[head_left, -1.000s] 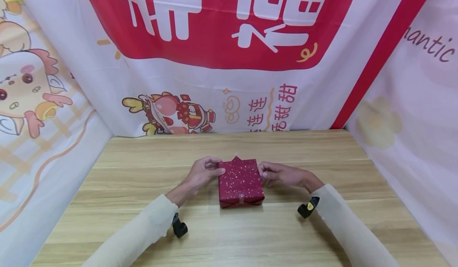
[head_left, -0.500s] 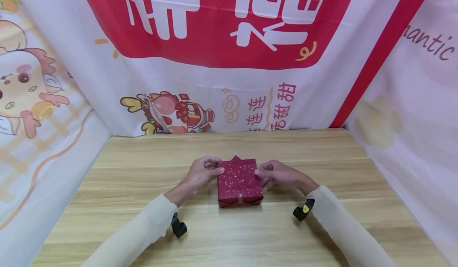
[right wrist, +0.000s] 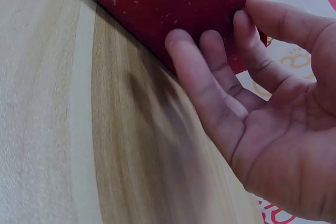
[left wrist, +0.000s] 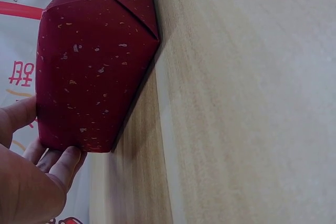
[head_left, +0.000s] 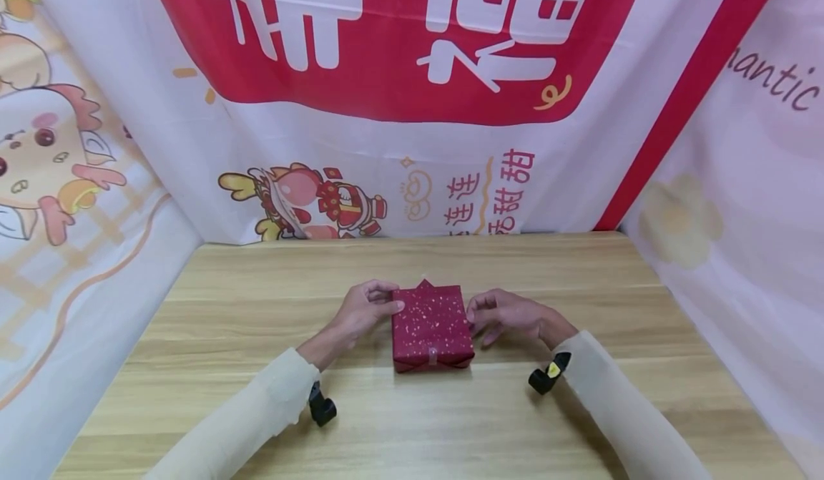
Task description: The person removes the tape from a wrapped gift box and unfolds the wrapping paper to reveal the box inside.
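Note:
A gift box (head_left: 431,326) wrapped in dark red, gold-flecked paper lies on the table. Clear tape (head_left: 433,355) crosses its near side, and a paper point (head_left: 424,284) sticks up behind its far edge. My left hand (head_left: 363,312) grips the far left corner, thumb on the top; in the left wrist view its fingers (left wrist: 65,166) curl against the box's end. On the opposite side, my right hand (head_left: 508,314) has thumb and index finger pinching the upper edge. The right wrist view shows the other fingers (right wrist: 191,64) loosely bent by the side face.
The wood-grain table (head_left: 412,430) extends around the box. A printed cloth (head_left: 399,179) hangs behind it, with cloth walls at left and right. Small black devices (head_left: 322,407) sit by both wrists.
The right thumb moved onto the box's top half a second ago, then back to its right edge. The right fingers have shifted slightly. Box and left hand stay in place.

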`<state>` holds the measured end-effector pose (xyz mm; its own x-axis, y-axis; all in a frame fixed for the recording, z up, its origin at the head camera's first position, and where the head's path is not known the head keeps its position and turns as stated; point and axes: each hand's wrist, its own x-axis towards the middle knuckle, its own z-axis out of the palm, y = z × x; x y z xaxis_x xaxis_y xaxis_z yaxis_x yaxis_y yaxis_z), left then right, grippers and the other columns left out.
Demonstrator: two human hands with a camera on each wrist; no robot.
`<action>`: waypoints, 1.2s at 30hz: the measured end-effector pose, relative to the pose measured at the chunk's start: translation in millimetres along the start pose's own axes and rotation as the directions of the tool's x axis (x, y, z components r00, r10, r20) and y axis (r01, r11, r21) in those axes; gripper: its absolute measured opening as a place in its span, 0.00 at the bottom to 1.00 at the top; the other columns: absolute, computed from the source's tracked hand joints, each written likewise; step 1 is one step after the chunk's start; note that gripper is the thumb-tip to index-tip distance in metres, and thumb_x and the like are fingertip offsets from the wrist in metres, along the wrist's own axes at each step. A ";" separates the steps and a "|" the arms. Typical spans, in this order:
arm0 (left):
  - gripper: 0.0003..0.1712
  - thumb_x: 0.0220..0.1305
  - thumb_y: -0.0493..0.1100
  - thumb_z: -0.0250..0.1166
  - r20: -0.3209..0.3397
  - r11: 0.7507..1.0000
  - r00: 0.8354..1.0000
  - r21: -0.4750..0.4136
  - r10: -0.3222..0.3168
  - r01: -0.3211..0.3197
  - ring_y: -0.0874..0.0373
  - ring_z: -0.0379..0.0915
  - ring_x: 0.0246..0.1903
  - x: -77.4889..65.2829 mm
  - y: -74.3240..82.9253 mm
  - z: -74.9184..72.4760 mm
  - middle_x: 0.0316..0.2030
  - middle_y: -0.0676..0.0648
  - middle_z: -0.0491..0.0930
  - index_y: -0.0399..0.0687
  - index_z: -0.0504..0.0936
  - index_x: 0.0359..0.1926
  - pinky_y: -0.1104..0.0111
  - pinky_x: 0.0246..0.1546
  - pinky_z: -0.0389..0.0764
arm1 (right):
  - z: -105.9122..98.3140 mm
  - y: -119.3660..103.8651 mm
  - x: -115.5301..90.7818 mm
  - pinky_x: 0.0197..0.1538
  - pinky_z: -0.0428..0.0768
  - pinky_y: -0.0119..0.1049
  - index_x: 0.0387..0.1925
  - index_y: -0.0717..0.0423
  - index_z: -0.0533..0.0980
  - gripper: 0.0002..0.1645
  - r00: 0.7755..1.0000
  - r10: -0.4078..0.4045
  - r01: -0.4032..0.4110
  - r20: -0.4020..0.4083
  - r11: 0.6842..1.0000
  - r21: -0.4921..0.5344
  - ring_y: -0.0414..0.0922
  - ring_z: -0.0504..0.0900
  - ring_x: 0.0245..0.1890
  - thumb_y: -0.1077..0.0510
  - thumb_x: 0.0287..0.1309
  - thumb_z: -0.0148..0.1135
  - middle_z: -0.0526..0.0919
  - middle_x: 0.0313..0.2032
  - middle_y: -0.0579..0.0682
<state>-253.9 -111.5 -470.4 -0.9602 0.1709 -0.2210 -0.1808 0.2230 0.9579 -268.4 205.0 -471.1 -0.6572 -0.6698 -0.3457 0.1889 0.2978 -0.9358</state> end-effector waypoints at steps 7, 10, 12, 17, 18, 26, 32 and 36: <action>0.27 0.54 0.40 0.74 0.013 1.000 1.000 -0.016 0.000 0.000 0.49 0.75 0.59 -0.1 1.4 -1.0 0.57 0.44 0.80 0.49 0.79 0.56 0.56 0.64 0.75 | -4.3 4.4 2.7 0.50 0.85 0.52 0.39 0.58 0.77 0.07 0.999 -0.004 0.003 0.035 1.000 0.028 0.51 0.84 0.46 0.58 0.65 0.59 0.84 0.41 0.52; 0.27 0.54 0.40 0.73 0.012 1.000 1.000 -0.015 -0.004 0.004 0.49 0.75 0.59 -0.8 2.0 -1.1 0.56 0.44 0.80 0.49 0.79 0.56 0.56 0.65 0.75 | -5.8 6.9 3.1 0.49 0.86 0.51 0.40 0.56 0.78 0.06 0.999 -0.005 0.003 0.036 0.999 0.040 0.51 0.83 0.46 0.57 0.65 0.60 0.84 0.41 0.52; 0.26 0.54 0.40 0.73 0.010 1.000 1.000 -0.014 -0.007 0.008 0.49 0.75 0.59 -1.5 2.4 -1.2 0.56 0.45 0.81 0.50 0.79 0.56 0.56 0.65 0.75 | -6.5 8.2 3.1 0.48 0.86 0.51 0.40 0.54 0.79 0.06 0.999 0.000 -0.002 0.032 0.999 0.052 0.51 0.83 0.46 0.57 0.65 0.60 0.85 0.41 0.52; 0.26 0.54 0.41 0.73 0.005 1.000 1.000 -0.014 -0.013 0.013 0.49 0.74 0.61 -1.9 2.1 -1.2 0.57 0.46 0.80 0.51 0.79 0.56 0.55 0.66 0.74 | -6.8 10.3 2.6 0.47 0.86 0.49 0.40 0.54 0.79 0.06 0.999 -0.002 -0.001 0.033 0.996 0.085 0.51 0.84 0.45 0.57 0.66 0.60 0.86 0.41 0.53; 0.26 0.54 0.41 0.73 0.003 1.000 1.000 -0.014 -0.015 0.015 0.49 0.74 0.61 -1.7 1.8 -1.1 0.57 0.46 0.80 0.51 0.80 0.55 0.55 0.66 0.74 | -7.2 11.1 2.7 0.47 0.86 0.49 0.40 0.54 0.79 0.06 0.999 -0.003 0.000 0.036 0.996 0.092 0.51 0.84 0.46 0.57 0.66 0.60 0.86 0.41 0.53; 0.25 0.55 0.41 0.73 -0.029 1.000 0.999 -0.005 -0.029 0.029 0.51 0.77 0.58 -0.4 1.0 -1.9 0.55 0.46 0.81 0.51 0.80 0.55 0.56 0.64 0.76 | -11.2 12.6 4.2 0.49 0.85 0.47 0.45 0.53 0.80 0.10 1.000 -0.002 0.000 0.015 0.991 0.136 0.50 0.84 0.49 0.56 0.68 0.57 0.86 0.45 0.53; 0.25 0.55 0.42 0.74 -0.090 0.998 0.994 0.004 -0.061 0.062 0.52 0.78 0.54 -1.0 1.7 -1.5 0.54 0.47 0.81 0.50 0.80 0.55 0.59 0.59 0.81 | -10.5 10.3 4.6 0.56 0.82 0.49 0.57 0.57 0.76 0.19 0.998 -0.007 0.017 -0.060 0.986 0.167 0.50 0.82 0.52 0.54 0.69 0.57 0.84 0.52 0.53; 0.23 0.54 0.42 0.74 -0.135 0.997 0.988 0.014 -0.079 0.082 0.53 0.79 0.51 -3.3 2.5 -0.2 0.50 0.47 0.83 0.51 0.81 0.52 0.61 0.55 0.83 | -9.3 10.3 5.3 0.62 0.79 0.51 0.62 0.61 0.72 0.25 0.997 -0.017 0.030 -0.072 0.982 0.186 0.53 0.81 0.57 0.52 0.69 0.56 0.81 0.58 0.57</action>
<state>-251.2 -111.7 -467.2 -0.9628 0.0212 -0.2694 -0.2558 0.2497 0.9339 -276.7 210.8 -482.0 -0.7111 -0.6241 -0.3238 0.3012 0.1456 -0.9424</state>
